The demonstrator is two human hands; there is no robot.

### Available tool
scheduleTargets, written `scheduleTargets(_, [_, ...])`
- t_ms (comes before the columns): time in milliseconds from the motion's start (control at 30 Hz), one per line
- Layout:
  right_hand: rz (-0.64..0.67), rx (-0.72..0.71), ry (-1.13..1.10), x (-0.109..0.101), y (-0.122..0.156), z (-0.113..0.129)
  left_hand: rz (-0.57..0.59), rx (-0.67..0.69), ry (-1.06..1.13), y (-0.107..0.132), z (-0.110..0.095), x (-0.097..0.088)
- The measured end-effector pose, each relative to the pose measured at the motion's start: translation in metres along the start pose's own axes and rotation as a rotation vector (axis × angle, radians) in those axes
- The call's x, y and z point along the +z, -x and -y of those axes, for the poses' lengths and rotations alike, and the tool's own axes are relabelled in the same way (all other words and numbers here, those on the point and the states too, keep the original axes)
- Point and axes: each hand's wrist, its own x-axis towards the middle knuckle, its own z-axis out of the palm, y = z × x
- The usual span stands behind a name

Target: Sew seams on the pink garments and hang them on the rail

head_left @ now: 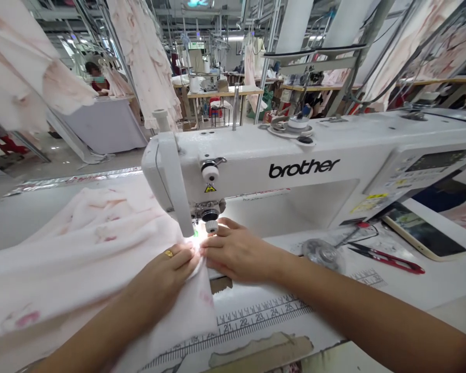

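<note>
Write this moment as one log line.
left hand: on pale fabric | right hand: at fabric's edge, beside left | sewing machine: light on

Pale Printed Fabric at a Brother Sewing Machine

Near the centre of the frame, our left hand, wearing a gold ring, rests on the fabric, its fingertips close beside those of our right hand under the lit machine head. The fabric spreads across the lower left. At right we see red-handled thread snips near a smartphone. Pale garments hang at upper left.
</note>
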Motion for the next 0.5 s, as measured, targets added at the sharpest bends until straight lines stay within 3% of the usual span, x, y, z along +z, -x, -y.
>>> scheduleTargets(167, [-0.033, 0.133, 0.018, 0.005, -0.002, -0.001, -0.024, -0.014, -0.018, -0.008, 0.013, -0.002])
scheduleTargets(500, [-0.008, 0.179, 0.057, 0.006, 0.002, -0.001, -0.003, -0.022, -0.092, -0.01, 0.016, -0.003])
